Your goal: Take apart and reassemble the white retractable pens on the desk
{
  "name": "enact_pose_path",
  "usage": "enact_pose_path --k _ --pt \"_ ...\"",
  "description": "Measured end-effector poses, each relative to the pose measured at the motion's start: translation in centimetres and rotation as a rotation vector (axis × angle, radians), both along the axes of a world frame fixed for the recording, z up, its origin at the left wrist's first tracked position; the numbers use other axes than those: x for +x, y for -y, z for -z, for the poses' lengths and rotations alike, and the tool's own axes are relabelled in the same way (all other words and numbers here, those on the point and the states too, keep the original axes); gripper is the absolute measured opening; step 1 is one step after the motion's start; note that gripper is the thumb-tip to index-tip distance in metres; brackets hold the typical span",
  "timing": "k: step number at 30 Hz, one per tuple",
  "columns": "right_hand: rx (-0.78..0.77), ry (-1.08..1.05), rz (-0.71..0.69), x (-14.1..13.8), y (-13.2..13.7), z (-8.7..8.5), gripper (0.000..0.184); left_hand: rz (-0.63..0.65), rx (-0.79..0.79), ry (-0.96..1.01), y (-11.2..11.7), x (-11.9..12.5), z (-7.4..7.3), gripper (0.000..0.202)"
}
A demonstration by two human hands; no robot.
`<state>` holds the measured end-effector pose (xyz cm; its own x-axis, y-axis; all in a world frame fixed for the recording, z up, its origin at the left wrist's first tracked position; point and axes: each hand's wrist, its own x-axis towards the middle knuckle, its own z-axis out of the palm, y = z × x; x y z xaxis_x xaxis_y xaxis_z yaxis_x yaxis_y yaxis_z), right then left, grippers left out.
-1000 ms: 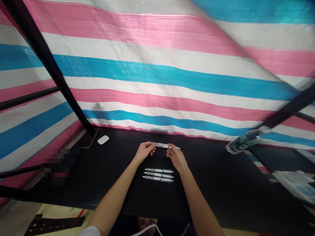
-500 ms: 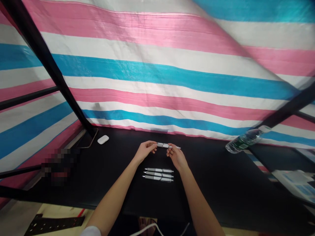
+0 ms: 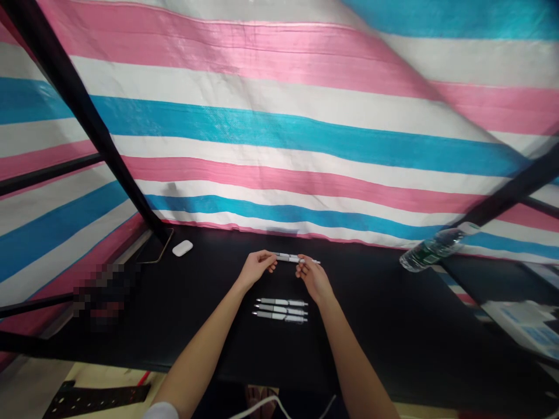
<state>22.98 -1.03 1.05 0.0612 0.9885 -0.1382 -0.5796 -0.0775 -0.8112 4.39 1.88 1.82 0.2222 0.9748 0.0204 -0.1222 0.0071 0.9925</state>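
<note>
A white-and-grey pen [image 3: 288, 258] spans the gap between my two hands at the far side of the black table. My left hand [image 3: 257, 269] pinches its left end with thumb and forefinger. My right hand [image 3: 313, 277] is closed around its right part, and a white tip shows past the fingers. Whether a second pen lies along it I cannot tell. Nearer to me, three similar pens [image 3: 282, 310] lie side by side on the tabletop, between my forearms, points to the left.
At the back left are a white earbud case [image 3: 182, 248] and a phone [image 3: 152, 247]. A clear plastic bottle [image 3: 437, 249] lies tilted at the right. Striped sheeting [image 3: 279, 134] hangs behind the black table [image 3: 375, 326]. Dark frame bars [image 3: 82, 105] stand at both sides.
My left hand has shifted slightly to the left, showing a little more of the pen between my hands. The right hand and the three pens have stayed in place.
</note>
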Motion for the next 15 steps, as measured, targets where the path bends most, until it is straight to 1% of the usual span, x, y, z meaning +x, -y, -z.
enact_pose_path --k 3,8,11,15 --pt "-0.003 0.007 0.002 0.04 -0.03 0.02 0.032 0.001 0.007 0.004 0.03 0.03 -0.04 0.036" --pt "-0.003 -0.006 0.009 -0.07 0.04 -0.17 0.032 -0.007 -0.042 0.027 0.07 0.17 -0.17 0.041" --pt "-0.004 -0.021 0.020 -0.17 0.02 -0.17 0.031 -0.034 -0.056 0.050 0.04 0.19 -0.31 0.045" --pt "0.012 -0.065 0.072 -0.05 -0.32 0.22 0.024 -0.101 -0.084 0.048 -0.05 0.04 -0.43 0.048"
